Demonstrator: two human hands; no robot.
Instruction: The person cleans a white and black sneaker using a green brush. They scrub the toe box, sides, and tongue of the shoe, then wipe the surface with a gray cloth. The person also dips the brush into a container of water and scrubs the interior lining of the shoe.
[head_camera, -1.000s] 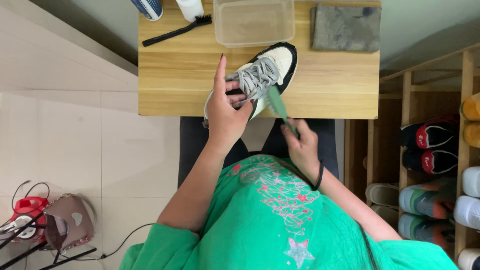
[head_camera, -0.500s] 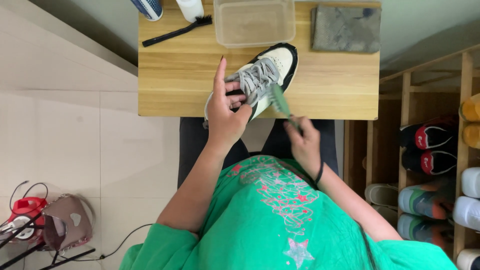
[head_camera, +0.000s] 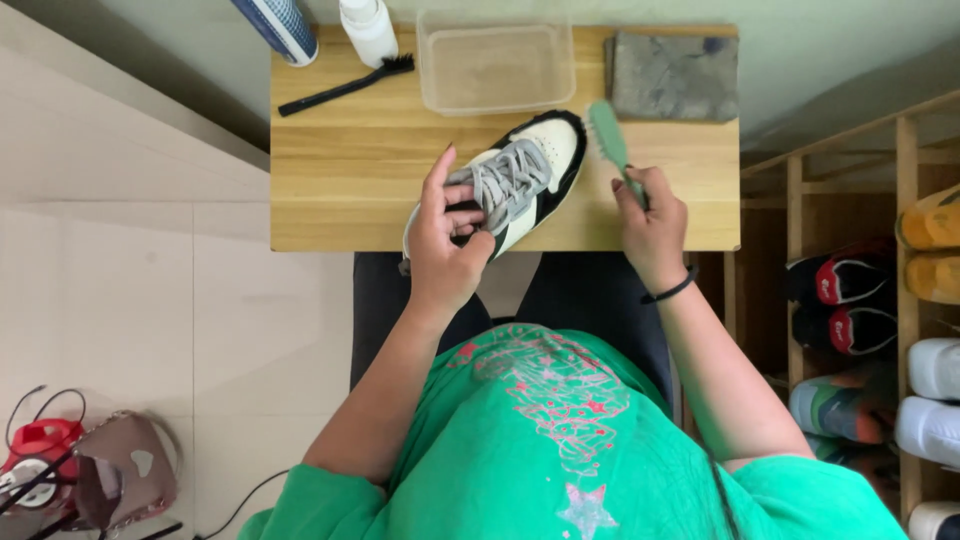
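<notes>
Left hand (head_camera: 447, 245) clasped, index finger extended; right hand (head_camera: 648, 208) fisted, raised.

I see a bright green short-sleeved shirt (head_camera: 560, 450) with a print of pink and red marks across the chest and a pale star near the lower hem. Both arms are bare from the sleeves down. A thin black band (head_camera: 672, 290) circles the wrist of the right hand (head_camera: 650, 215). The left hand (head_camera: 445, 235) wears nothing. Dark trousers (head_camera: 590, 300) cover the legs below the shirt.
</notes>
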